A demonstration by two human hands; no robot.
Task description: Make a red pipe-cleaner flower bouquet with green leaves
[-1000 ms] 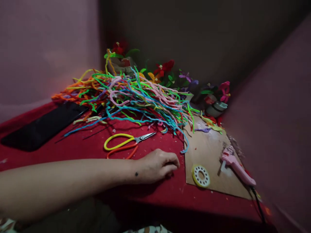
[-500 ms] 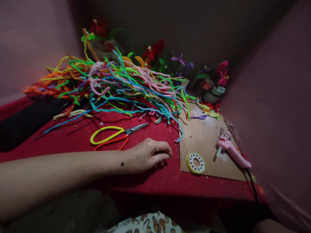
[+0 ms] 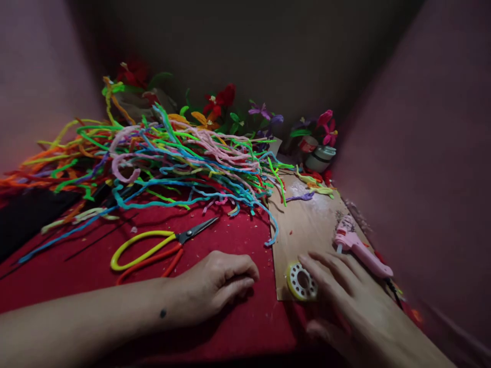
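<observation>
My left hand point(image 3: 224, 283) rests on the red cloth with its fingers curled in, and nothing shows in them. Just behind it lie scissors point(image 3: 187, 235) with one yellow and one red handle, blades pointing right. My right hand point(image 3: 345, 286) reaches in from the lower right, fingers stretched and spread. Its fingertips are over the right side of a yellow roll of tape point(image 3: 294, 286) with a holed white core; whether they touch it I cannot tell. The roll lies on a wooden board point(image 3: 295, 230). A pink glue gun point(image 3: 360, 248) lies beyond my right hand.
A tangled heap of colourful pipe cleaners point(image 3: 184, 158) covers the table's back. Fuzzy flowers point(image 3: 218, 102) stand behind it, with a lidded jar point(image 3: 320, 157) at right. A black item point(image 3: 30, 220) lies left on the red cloth point(image 3: 153, 220). Walls close both sides.
My right hand has come into view from the lower right and moved over the tape roll. My left hand stays curled on the cloth. The camera view has shifted.
</observation>
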